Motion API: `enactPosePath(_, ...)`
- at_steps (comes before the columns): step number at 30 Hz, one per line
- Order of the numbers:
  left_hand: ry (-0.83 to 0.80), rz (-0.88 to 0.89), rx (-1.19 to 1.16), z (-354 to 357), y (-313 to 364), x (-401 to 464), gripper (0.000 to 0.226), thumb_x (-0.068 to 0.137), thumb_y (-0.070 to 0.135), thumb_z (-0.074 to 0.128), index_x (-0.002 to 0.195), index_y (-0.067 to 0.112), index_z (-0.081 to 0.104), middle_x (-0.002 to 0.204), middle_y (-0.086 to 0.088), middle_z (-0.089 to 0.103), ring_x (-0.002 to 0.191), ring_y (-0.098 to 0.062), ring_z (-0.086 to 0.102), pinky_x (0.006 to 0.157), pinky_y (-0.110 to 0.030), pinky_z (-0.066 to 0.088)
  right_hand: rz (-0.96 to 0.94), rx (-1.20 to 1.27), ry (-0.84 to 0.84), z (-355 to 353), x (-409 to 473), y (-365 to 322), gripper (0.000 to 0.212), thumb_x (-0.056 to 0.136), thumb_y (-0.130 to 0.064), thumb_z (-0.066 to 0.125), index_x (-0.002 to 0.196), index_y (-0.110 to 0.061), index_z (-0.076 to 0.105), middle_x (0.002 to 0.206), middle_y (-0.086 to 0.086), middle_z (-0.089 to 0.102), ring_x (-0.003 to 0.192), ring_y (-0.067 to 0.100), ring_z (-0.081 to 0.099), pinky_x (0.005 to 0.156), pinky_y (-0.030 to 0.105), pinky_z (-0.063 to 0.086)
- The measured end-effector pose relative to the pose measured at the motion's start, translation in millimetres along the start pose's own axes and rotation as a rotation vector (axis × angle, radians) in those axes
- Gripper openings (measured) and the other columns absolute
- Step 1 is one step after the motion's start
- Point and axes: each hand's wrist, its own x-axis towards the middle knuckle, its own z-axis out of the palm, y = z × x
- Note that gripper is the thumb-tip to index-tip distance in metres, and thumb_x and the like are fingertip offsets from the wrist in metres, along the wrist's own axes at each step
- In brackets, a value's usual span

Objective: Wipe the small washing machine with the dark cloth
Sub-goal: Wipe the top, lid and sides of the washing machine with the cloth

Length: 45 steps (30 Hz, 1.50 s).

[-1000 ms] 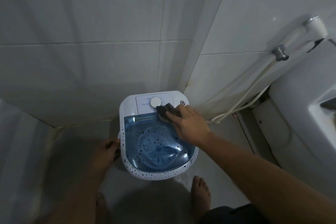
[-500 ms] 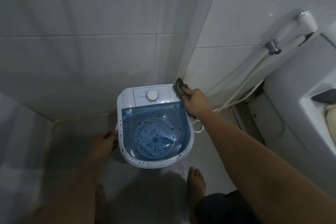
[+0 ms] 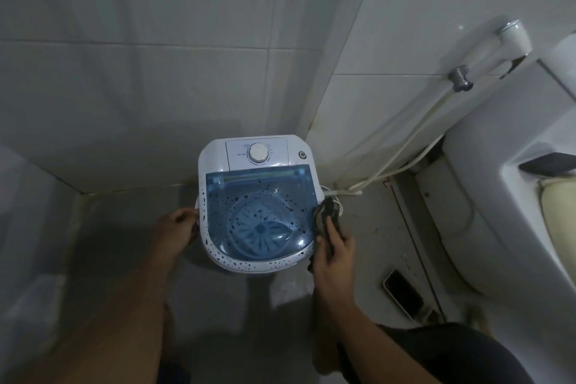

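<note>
left hand (image 3: 176, 227) curled, gripping at its fingertips, arm straight down; right hand (image 3: 333, 254) palm down, fingers pinching, forearm angled in from lower right.

A home bathroom is shown: the walls (image 3: 156, 72) are covered in large pale glazed tiles that meet in a corner, and the floor (image 3: 109, 227) is laid in grey. A white toilet (image 3: 498, 196) is seen at the right, with a bidet sprayer (image 3: 511, 37) hung on the wall beside it and its hose (image 3: 414, 131) trailed down to the floor. A small washing machine (image 3: 258, 196) is set on the floor in the corner.
</note>
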Motion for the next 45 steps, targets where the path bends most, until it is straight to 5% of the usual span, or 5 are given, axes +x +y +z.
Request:
enactPosePath(12,-0.013,-0.002,-0.005,0,-1,4,0.019,0.097,0.016,0.057,0.105,0.008,0.072,0.105,-0.02,0.072,0.098,-0.033,0.069,0.093,-0.045,0.056,0.057,-0.183,-0.201,15,180,-37,0.054,0.087,-0.042,0.049,0.139,-0.031,0.058,0.117,0.011,0.066,0.095,0.026,0.069,0.096,0.04,0.055)
enactPosePath(24,0.006,0.037,0.02,-3,-6,6,0.019,0.092,0.016,0.058,0.101,0.012,0.075,0.099,-0.018,0.075,0.095,-0.034,0.073,0.094,-0.051,0.056,0.021,-0.015,0.159,19,-25,-9,0.05,0.099,-0.025,0.056,0.144,-0.044,0.049,0.127,-0.001,0.045,0.113,0.017,0.057,0.1,0.045,0.052)
enactPosePath(30,0.017,0.047,0.006,-1,-7,8,0.019,0.092,0.014,0.057,0.1,0.013,0.075,0.101,-0.019,0.075,0.088,-0.03,0.071,0.095,-0.047,0.056,-0.431,-0.294,-0.08,28,-99,-37,0.064,0.092,-0.016,0.058,0.147,-0.044,0.042,0.123,0.018,0.059,0.103,0.027,0.063,0.092,0.038,0.052)
enactPosePath(39,-0.015,0.048,0.015,-5,-10,13,0.019,0.091,0.016,0.061,0.103,0.012,0.075,0.099,-0.016,0.077,0.088,-0.03,0.074,0.092,-0.044,0.057,-0.248,-0.345,0.046,-8,-61,0,0.074,0.09,-0.007,0.066,0.146,-0.048,0.041,0.136,0.011,0.047,0.115,0.026,0.052,0.092,0.05,0.051)
enactPosePath(45,-0.012,0.072,-0.022,-5,-8,10,0.014,0.092,0.01,0.06,0.094,0.012,0.074,0.088,-0.014,0.072,0.07,-0.023,0.066,0.083,-0.037,0.055,-0.575,-0.581,-0.242,36,-72,-35,0.06,0.082,-0.012,0.066,0.139,-0.029,0.059,0.128,0.017,0.054,0.105,0.033,0.052,0.08,0.043,0.047)
